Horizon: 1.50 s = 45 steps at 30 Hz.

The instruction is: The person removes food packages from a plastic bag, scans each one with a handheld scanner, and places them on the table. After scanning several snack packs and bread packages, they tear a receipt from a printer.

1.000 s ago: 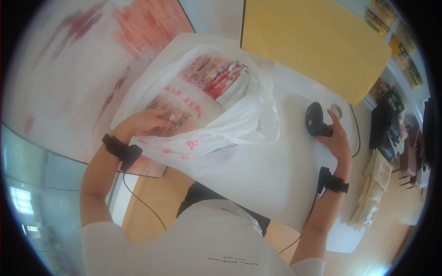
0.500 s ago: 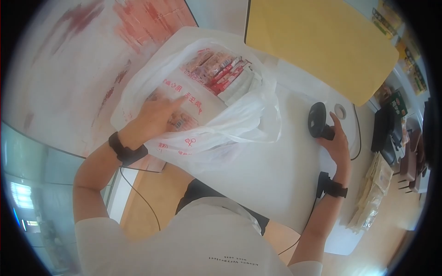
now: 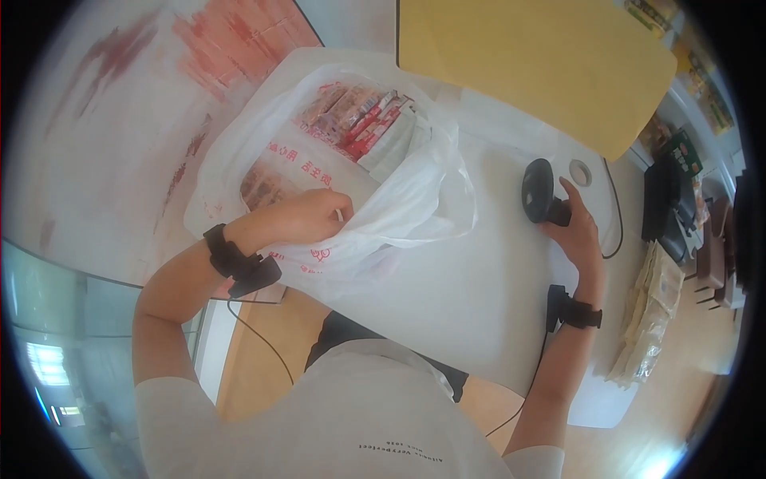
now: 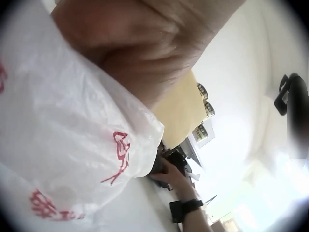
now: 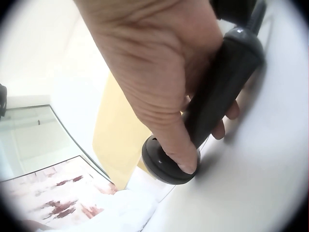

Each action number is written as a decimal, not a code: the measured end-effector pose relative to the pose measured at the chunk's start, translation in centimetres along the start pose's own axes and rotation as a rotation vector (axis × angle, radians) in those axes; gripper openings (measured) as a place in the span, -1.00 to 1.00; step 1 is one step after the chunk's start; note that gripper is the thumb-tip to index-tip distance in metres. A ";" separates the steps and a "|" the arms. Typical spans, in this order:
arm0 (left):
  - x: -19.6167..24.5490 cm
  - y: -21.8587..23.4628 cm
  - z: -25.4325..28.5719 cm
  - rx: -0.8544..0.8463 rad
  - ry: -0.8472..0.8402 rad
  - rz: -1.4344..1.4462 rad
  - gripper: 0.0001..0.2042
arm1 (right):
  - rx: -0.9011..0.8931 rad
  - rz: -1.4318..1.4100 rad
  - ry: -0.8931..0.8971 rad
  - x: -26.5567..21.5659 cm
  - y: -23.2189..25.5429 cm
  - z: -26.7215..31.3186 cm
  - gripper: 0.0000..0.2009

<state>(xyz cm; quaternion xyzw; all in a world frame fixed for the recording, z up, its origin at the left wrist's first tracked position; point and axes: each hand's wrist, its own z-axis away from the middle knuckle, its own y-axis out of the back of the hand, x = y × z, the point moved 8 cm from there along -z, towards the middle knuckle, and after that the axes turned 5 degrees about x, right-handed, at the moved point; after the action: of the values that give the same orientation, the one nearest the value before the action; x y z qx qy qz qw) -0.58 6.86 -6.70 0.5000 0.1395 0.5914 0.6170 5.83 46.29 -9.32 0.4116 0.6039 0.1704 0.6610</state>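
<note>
A white plastic bag (image 3: 407, 195) with red print lies spread open on the table, full of packaged food (image 3: 351, 120) in clear, red and white wrappers. My left hand (image 3: 299, 217) is at the bag's near side, its fingers curled at the crumpled rim and gripping the plastic. In the left wrist view the bag covers those fingertips. On the right, my right hand (image 3: 576, 231) holds a black barcode scanner (image 3: 538, 191). The right wrist view shows its handle (image 5: 219, 92) in the palm and the thumb lying along the rounded head.
A roll of tape (image 3: 580, 172) and a black cable (image 3: 619, 215) lie beyond the right hand. A yellow board (image 3: 535, 64) stands at the back. Clear packets (image 3: 648, 315) and black items (image 3: 669, 203) are at the far right. A red-and-white painted panel (image 3: 120, 144) leans at the left.
My left hand has moved from over the packets in the bag rightward to its near rim, and its fingers have curled. The right hand stays in place with the scanner.
</note>
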 end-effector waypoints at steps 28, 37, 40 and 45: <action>1.7 -4.5 -1.5 0.154 -0.163 -0.134 -0.75 | -0.002 0.045 0.009 -0.3 0.1 0.2 -0.19; -2.4 -1.1 0.9 0.447 0.110 -0.008 -0.60 | 0.013 0.074 0.029 -0.2 0.1 0.1 -0.24; -3.7 -0.2 1.1 0.456 0.069 0.216 -0.51 | 0.014 0.075 0.029 -0.3 0.1 0.2 -0.25; -1.0 1.9 2.0 0.368 0.192 0.488 -0.55 | 0.002 0.047 0.007 -0.5 0.2 0.3 -0.27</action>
<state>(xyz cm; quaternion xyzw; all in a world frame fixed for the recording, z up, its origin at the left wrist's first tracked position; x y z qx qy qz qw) -0.45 4.75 -4.73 0.5638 0.1777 0.7312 0.3403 6.02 45.96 -8.82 0.4257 0.5967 0.1866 0.6542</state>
